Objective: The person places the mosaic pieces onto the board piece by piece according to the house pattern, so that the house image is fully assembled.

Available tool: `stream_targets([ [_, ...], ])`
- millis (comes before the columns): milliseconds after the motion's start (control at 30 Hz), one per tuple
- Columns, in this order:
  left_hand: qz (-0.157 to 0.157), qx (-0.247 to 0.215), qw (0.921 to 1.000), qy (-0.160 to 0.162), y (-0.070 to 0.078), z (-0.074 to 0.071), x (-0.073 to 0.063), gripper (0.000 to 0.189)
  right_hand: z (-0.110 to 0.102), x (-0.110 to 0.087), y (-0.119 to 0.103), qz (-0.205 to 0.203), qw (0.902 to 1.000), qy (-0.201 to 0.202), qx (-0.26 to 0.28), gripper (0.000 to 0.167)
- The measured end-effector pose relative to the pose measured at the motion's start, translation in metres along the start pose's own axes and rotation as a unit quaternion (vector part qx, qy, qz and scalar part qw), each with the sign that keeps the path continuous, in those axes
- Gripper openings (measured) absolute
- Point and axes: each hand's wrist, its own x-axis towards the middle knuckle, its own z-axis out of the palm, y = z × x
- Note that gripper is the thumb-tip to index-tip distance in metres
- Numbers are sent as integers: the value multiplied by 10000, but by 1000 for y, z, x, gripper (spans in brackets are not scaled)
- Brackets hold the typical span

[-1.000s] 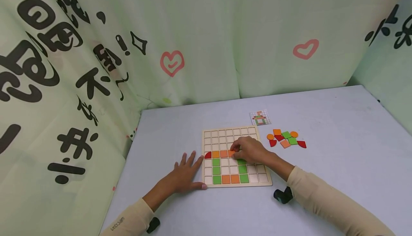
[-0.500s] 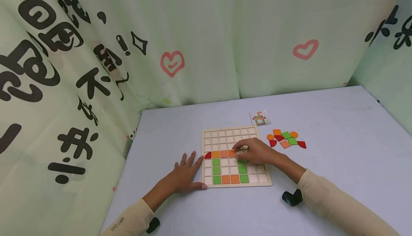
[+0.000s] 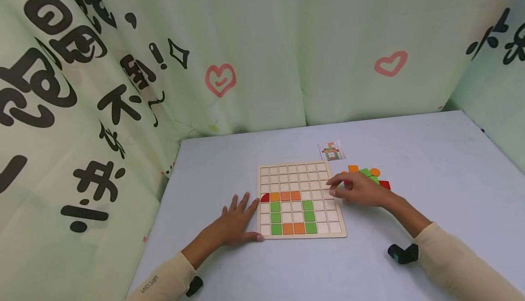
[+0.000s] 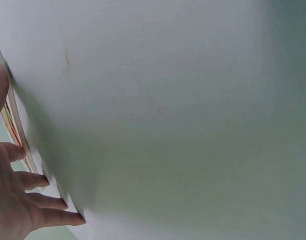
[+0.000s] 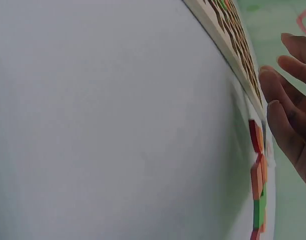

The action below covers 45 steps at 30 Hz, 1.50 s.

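Observation:
A wooden grid board (image 3: 281, 170) lies on the table. It holds two green columns of square tiles (image 3: 276, 217), orange squares (image 3: 293, 228) between their lower ends, and a row above with a red rounded tile (image 3: 265, 197) and orange squares (image 3: 285, 196). Fingers spread, my left hand (image 3: 234, 224) rests at the board's left edge; its thumb and index fingertip meet the rim (image 4: 16, 112) in the left wrist view. My right hand (image 3: 362, 190) hovers past the board's right edge, fingers loosely bent and holding nothing. It covers part of the loose tile pile (image 3: 364, 172).
Behind the board lies a small pattern card (image 3: 331, 150) with a coloured figure on a grid. Loose tiles include an orange circle (image 3: 375, 172) and a red piece (image 3: 384, 184). A pale curtain (image 3: 262, 109) rises along the table's far side.
My right hand has moved from the board's middle rightward to the loose tiles, uncovering the fourth orange square in the row and the right green column. The left hand stays put.

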Motion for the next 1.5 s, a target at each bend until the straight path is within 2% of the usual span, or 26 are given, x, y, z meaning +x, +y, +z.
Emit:
stream_targets([
  [300,-45,-7,10000,-38,0,0,0,103,-24,-25,22,442,9924,767,-857,27],
  [467,-31,9,10000,-30,1,-1,0,103,-28,-31,30,769,9804,1176,-1381,29],
  [600,-43,-29,10000,-36,1,-1,-1,103,-28,-32,36,866,9721,1365,-1702,35],
  [1000,-57,17,10000,-8,0,0,0,104,-25,-30,40,1057,9672,1374,-1855,46],
  [1500,-58,-4,10000,8,0,1,1,104,-23,-29,36,1304,9702,1305,-1572,47],
])
